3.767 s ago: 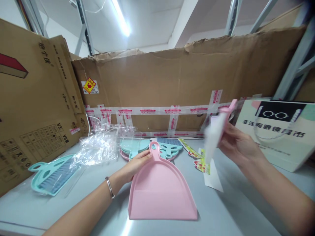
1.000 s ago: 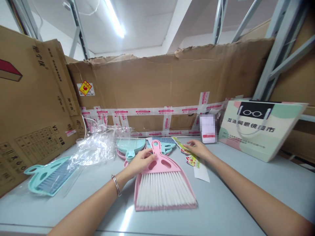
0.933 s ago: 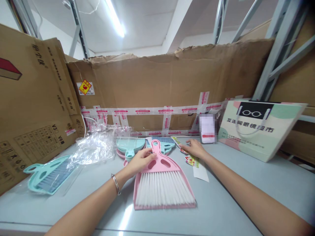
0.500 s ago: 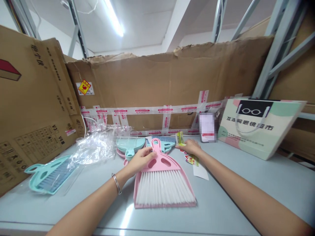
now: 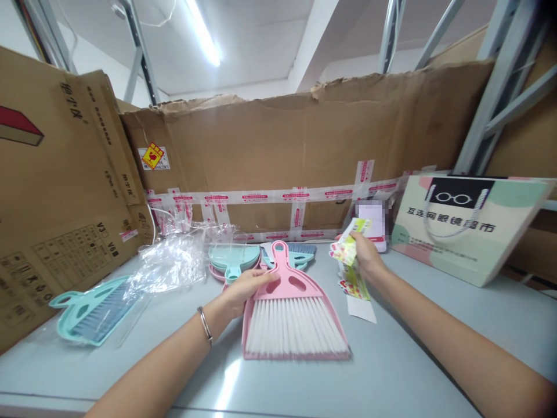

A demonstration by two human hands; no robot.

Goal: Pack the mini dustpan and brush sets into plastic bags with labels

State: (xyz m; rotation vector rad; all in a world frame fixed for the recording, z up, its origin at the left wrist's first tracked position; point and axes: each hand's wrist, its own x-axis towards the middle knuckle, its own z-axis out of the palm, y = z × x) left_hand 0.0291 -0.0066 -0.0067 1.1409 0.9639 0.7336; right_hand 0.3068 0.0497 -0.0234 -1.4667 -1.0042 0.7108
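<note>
My left hand grips the left side of a pink hand brush nested in a pink dustpan, thumb on top and the other fingers partly hidden. The brush's white bristles face me. My right hand is closed on a printed yellow-green and white card, raised off the table. Below that hand, more printed cards and a white piece lie on the table. Behind the pink set are mint dustpans and a mint brush with blue bristles.
Crumpled clear plastic bags lie left of centre. Beside them rests a mint brush-and-dustpan set. A phone and a paper carrier bag stand at the back right. Cardboard boxes wall the back and left.
My right hand has lifted the printed card and shifted right, toward the phone. Slightly lower on the pink set, my left hand now holds its side rather than the handle's base.
</note>
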